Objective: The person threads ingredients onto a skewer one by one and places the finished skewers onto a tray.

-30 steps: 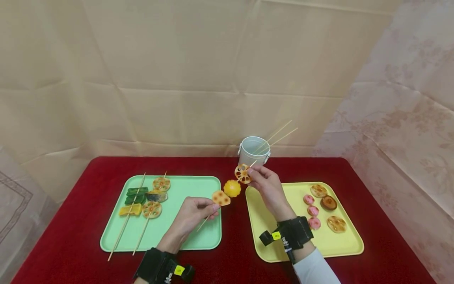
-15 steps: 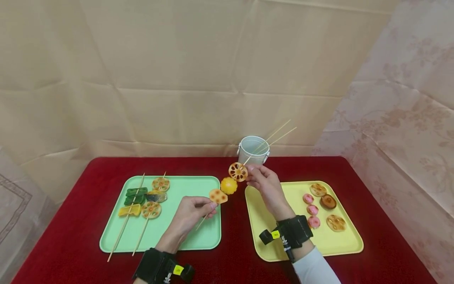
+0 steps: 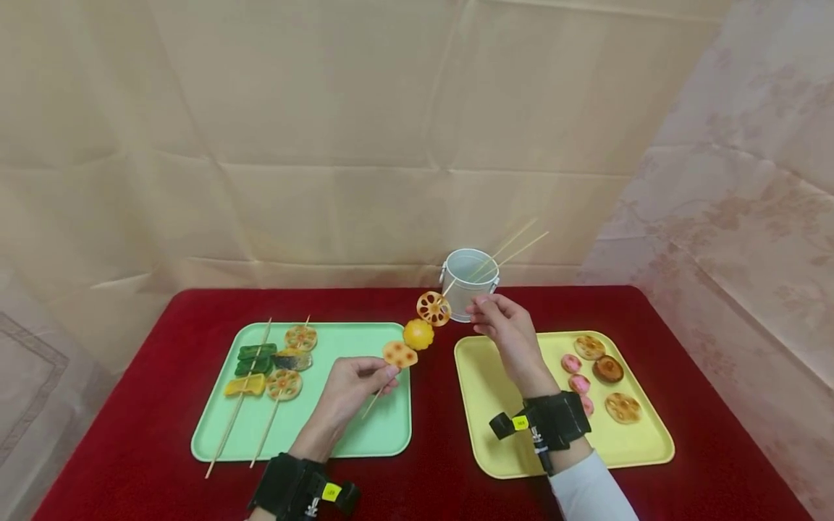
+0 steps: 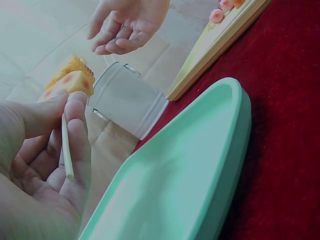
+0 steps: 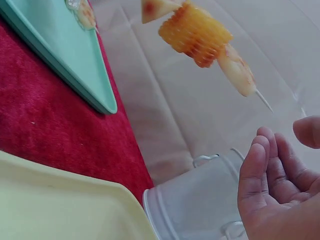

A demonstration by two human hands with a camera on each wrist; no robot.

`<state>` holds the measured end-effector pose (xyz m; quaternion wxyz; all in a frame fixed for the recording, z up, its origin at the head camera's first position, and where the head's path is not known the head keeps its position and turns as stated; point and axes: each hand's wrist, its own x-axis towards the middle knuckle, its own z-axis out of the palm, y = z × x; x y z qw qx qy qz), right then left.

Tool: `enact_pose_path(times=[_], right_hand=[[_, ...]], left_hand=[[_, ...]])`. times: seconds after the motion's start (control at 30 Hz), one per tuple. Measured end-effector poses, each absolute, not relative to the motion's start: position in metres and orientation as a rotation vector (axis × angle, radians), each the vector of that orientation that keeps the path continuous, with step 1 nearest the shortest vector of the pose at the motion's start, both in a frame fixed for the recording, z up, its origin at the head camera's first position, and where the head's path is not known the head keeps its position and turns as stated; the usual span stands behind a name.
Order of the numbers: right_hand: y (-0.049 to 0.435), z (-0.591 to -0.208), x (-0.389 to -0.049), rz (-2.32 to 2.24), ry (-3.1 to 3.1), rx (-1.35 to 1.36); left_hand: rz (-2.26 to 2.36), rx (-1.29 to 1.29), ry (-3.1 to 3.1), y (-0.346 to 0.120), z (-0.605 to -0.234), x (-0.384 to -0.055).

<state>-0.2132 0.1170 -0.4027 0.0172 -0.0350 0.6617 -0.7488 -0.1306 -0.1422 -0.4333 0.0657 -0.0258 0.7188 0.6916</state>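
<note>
My left hand (image 3: pixel 357 391) pinches a thin wooden skewer (image 4: pixel 66 150) just below the food on it, over the right part of the green tray (image 3: pixel 384 434). Threaded along the skewer are a pale spotted slice (image 3: pixel 399 354), a piece of yellow corn (image 5: pixel 195 34) and, nearest the tip, a lotus root slice (image 3: pixel 434 309). The bare point sticks out past the lotus slice. To the right of it, apart from the skewer, my right hand (image 3: pixel 511 336) hovers above the yellow tray's back left corner. Its fingers are loosely bent with nothing between them, and the thumb stands away in the right wrist view.
A white bucket (image 3: pixel 464 297) with two bare skewers (image 3: pixel 521 250) stands behind my right hand. Two loaded skewers lie on the green tray's left half. Pink pieces (image 3: pixel 578 383), lotus slices (image 3: pixel 622 408) and a brown mushroom (image 3: pixel 608 369) lie on the yellow tray (image 3: pixel 482 434).
My right hand has let go of the lotus root slice and moved right, away from the skewer. The left hand still holds the skewer, its loaded end shifted slightly left.
</note>
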Motion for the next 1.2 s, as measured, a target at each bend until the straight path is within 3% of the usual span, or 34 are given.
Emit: enact_pose_path(times=[0.4, 1.2], right_hand=[[0.144, -0.388, -0.213, -2.114, 2.275, -0.194], [0.241, -0.393, -0.188, -0.919, 2.81, -0.624]], left_hand=[[2.091, -0.074, 2.159, -0.142, -0.436, -0.13], [2.106, -0.122, 2.164, -0.147, -0.436, -0.133]])
